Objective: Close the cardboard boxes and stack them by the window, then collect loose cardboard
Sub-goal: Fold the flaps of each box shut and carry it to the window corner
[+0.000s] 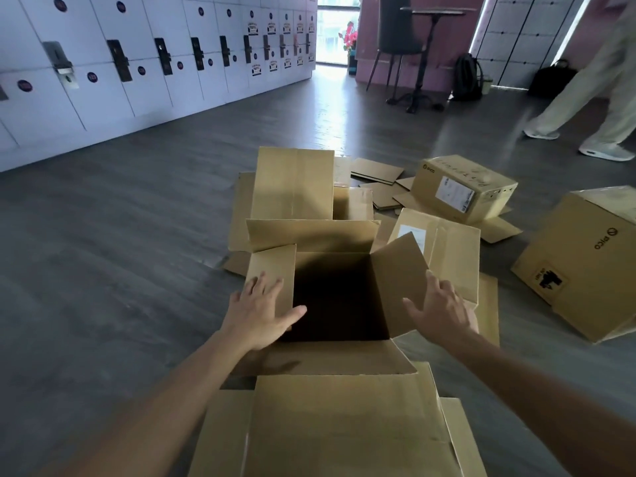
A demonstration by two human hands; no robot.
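Note:
An open cardboard box (337, 235) stands on the floor in front of me, its dark inside showing. My left hand (260, 313) lies flat with spread fingers on the box's left flap. My right hand (442, 308) touches the raised right flap with straight fingers. The near flap lies folded out toward me. Behind it stands another open box (292, 182) with a tall flap up. A closed box (463, 187) with a white label lies tilted at the right. A bigger closed box (585, 263) sits at the far right edge. Loose cardboard sheets (377, 170) lie between them.
White lockers (137, 56) line the left wall. A bright window (332, 32) is far down the corridor. A black chair and pedestal table (418, 56) stand by a pink wall, with dark bags (466, 77) beside. A person's legs (585, 108) pass at the upper right.

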